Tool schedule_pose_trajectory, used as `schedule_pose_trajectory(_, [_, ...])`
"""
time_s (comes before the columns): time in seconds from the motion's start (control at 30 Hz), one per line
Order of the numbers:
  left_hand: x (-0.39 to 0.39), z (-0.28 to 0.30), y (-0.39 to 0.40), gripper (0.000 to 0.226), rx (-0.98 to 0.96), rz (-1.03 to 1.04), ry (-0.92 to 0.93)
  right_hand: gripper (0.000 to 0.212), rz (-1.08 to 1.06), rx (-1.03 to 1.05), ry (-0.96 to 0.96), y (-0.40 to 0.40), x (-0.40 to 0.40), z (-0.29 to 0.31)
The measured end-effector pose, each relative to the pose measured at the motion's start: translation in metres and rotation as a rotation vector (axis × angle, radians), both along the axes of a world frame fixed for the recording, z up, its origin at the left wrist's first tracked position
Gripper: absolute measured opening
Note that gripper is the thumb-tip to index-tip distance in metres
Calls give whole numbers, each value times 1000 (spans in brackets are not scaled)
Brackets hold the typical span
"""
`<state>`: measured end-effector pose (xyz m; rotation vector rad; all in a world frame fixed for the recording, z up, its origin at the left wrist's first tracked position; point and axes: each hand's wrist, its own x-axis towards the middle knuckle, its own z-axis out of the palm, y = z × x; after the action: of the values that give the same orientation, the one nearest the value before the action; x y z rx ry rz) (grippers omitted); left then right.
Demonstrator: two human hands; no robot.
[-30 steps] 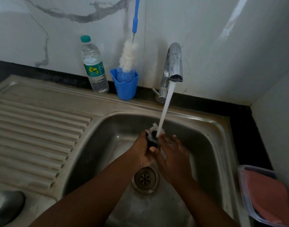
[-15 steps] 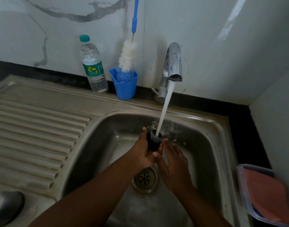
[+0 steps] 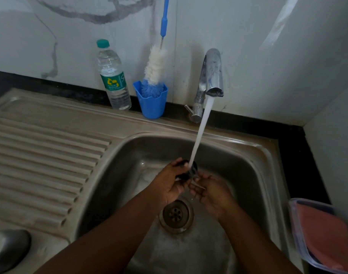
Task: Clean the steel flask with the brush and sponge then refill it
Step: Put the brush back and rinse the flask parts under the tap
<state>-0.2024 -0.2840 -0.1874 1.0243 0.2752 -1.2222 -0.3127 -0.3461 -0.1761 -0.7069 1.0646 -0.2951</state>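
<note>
Since a second ago the splash over the fingers has died down: the black cap (image 3: 187, 171) has been turned in the left hand (image 3: 172, 184), so the stream (image 3: 200, 135) now runs cleanly onto it instead of bursting off it. Both hands have kept their place over the drain (image 3: 176, 214), low in the sink (image 3: 248, 155), which I take to be deliberate, so the runoff goes straight down.

The left hand grips the cap, fingers curled round its side. The right hand (image 3: 210, 192) sits just beside it with fingers loosely bent toward the cap's lower edge; whether they pinch it or only rub it I cannot tell, as water and shadow hide the contact.

The cap looks like a short round piece, tilted so one flat end faces up and to the right toward the tap (image 3: 212, 76); its axis leans that way too. I judge it to be the flask's lid.

A rounded steel shape (image 3: 9, 248) lies at the near left corner of the draining board, probably the flask itself, well apart from the hands. The brush (image 3: 156, 66) stands head-down in a blue cup (image 3: 151, 105) by the wall, next to a water bottle (image 3: 113, 80). A pink cloth lies in a clear tub (image 3: 315, 240) at right.
</note>
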Motion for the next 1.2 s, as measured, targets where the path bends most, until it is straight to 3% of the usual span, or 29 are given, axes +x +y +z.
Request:
schedule_pose_trajectory(0.13, [2, 5, 14, 44, -76, -37, -31, 25, -68, 168, -9, 5, 1, -1])
schedule_pose_trajectory(0.2, [8, 0, 20, 54, -34, -127, -314, 23, -104, 225, 1, 6, 0, -3])
schedule_pose_trajectory(0.27, [15, 0, 23, 62, 103, -316, -807, 24, -139, 258, 17, 7, -2, -4])
schedule_pose_trajectory(0.33, [20, 4, 20, 60, 169, -532, -1160, 28, -151, 265, 19, 8, -3, -4])
schedule_pose_trajectory(0.47, [22, 13, 15, 54, 250, -791, -1547, 30, -118, 230, 10, 8, -2, 0])
schedule_pose_trajectory(0.53, [22, 11, 17, 55, 283, -875, -1650, 27, -107, 175, 18, 8, -1, 4])
schedule_pose_trajectory(0.67, [15, 9, 23, 57, 274, -889, -1558, 29, -2, -170, 139, 8, -2, 7])
schedule_pose_trajectory(0.8, [9, 9, 24, 94, 173, -775, -1488, 44, 249, -535, 157, 18, -4, 16])
schedule_pose_trajectory(0.97, [9, 10, 18, 113, 5, -671, -1404, 39, 187, -665, 166, 17, -3, 19])
schedule_pose_trajectory(1.07, [8, 17, 13, 105, 40, -630, -1373, 40, 246, -650, 136, 7, -3, 25])
schedule_pose_trajectory(1.2, [10, 17, 1, 110, 52, -642, -1366, 36, 245, -589, 144, -5, 2, 29])
